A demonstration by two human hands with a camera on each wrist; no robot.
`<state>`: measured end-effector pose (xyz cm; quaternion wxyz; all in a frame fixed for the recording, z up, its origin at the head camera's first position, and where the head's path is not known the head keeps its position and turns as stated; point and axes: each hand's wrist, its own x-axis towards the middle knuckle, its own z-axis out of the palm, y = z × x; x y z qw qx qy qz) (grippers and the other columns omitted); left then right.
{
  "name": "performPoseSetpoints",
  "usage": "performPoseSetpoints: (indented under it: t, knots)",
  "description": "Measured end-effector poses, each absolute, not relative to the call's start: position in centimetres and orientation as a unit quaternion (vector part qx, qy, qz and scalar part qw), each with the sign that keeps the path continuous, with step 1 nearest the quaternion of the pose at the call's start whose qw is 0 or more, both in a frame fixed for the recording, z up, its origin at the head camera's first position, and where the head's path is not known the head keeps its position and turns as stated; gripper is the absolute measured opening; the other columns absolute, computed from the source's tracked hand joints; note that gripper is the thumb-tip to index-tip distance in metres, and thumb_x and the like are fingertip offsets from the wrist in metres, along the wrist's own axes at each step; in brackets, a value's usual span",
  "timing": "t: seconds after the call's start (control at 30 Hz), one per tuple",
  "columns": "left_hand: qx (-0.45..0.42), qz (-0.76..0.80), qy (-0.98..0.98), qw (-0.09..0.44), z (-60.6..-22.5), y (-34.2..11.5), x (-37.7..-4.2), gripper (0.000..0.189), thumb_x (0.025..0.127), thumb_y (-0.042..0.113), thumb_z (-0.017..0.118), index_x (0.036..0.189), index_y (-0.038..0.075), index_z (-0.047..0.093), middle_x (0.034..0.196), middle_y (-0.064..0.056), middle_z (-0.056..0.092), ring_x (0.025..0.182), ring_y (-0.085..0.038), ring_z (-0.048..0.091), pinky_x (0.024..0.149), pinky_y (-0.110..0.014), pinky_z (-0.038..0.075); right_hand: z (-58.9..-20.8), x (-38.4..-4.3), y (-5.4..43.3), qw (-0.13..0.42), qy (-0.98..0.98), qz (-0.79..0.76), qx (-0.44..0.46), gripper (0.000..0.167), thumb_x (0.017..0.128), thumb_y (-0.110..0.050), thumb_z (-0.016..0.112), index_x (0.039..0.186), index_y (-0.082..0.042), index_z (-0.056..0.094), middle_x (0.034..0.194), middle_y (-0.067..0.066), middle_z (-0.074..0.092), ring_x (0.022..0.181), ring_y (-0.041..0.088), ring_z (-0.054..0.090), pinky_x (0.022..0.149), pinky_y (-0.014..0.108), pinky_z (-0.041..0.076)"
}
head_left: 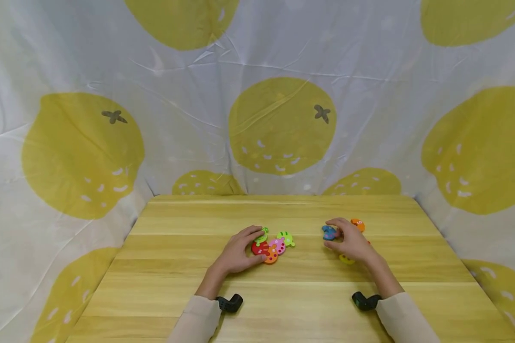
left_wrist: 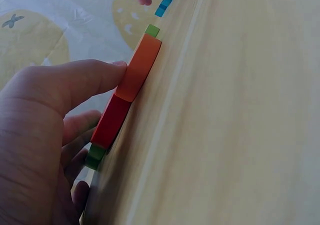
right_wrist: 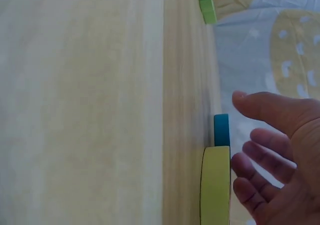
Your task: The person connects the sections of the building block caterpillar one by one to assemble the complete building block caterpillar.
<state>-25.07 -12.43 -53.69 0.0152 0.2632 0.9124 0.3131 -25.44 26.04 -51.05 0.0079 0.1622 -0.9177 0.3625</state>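
Note:
On the wooden table, several colourful numbered puzzle pieces lie joined: a green one (head_left: 262,236), a red one (head_left: 258,248), an orange one (head_left: 272,256), a pink one (head_left: 277,246) and a light green one (head_left: 286,238). My left hand (head_left: 237,251) holds this chain, thumb on the orange piece's edge and fingers at the green end. My right hand (head_left: 353,242) hovers around a blue puzzle piece (head_left: 328,233), its thumb and fingers spread. In the right wrist view, the thumb stands apart from the blue piece (right_wrist: 221,130).
Beside the right hand lie another orange piece (head_left: 358,224) and a yellow piece (head_left: 346,259), with a bit of red partly hidden by the hand. A lemon-print curtain (head_left: 189,128) hangs behind the table (head_left: 292,309). Black cameras sit at both wrists.

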Motion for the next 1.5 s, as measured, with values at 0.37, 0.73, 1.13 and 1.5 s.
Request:
performPoseSetpoints:
  t: [0.37,0.73,1.13,1.5]
  knots:
    - [0.264,0.311,0.913,0.011,-54.1,-12.1,-25.5,0.074,0.089,0.052,0.072,0.153,0.022,0.052,0.163,0.003,0.041,0.157,-0.024,0.029,0.125,-0.056,0.026,-51.3,-25.7,26.6,0.012,-0.931,0.327,0.162,0.058,0.09,-0.013,0.08,0.141,0.001,0.058,0.099,0.009,0.06,0.076,0.015,0.047,0.066,0.024,0.042]
    - [0.258,0.315,0.913,0.014,-54.1,-11.8,-25.4,0.073,0.089,0.052,0.073,0.153,0.023,0.052,0.163,0.004,0.041,0.157,-0.024,0.028,0.125,-0.056,0.026,-51.4,-26.0,26.7,0.006,-0.935,0.314,0.166,0.055,0.09,-0.009,0.077,0.139,0.007,0.058,0.094,0.009,0.06,0.072,0.014,0.045,0.063,0.023,0.039]
    - [0.252,0.322,0.913,0.012,-53.8,-12.3,-25.4,0.077,0.087,0.058,0.074,0.152,0.022,0.053,0.162,0.003,0.042,0.155,-0.026,0.031,0.124,-0.058,0.026,-52.4,-25.5,26.1,0.044,-0.93,0.344,0.123,0.055,0.088,-0.022,0.083,0.136,-0.002,0.064,0.13,0.018,0.067,0.112,0.033,0.063,0.094,0.051,0.053]
    - [0.228,0.321,0.919,0.005,-54.2,-12.3,-25.3,0.078,0.084,0.062,0.076,0.15,0.025,0.056,0.16,0.003,0.046,0.152,-0.028,0.035,0.122,-0.059,0.031,-52.0,-24.8,24.3,0.045,-0.912,0.395,0.106,0.054,0.083,-0.025,0.088,0.13,-0.007,0.068,0.116,0.008,0.07,0.098,0.023,0.066,0.08,0.031,0.056]
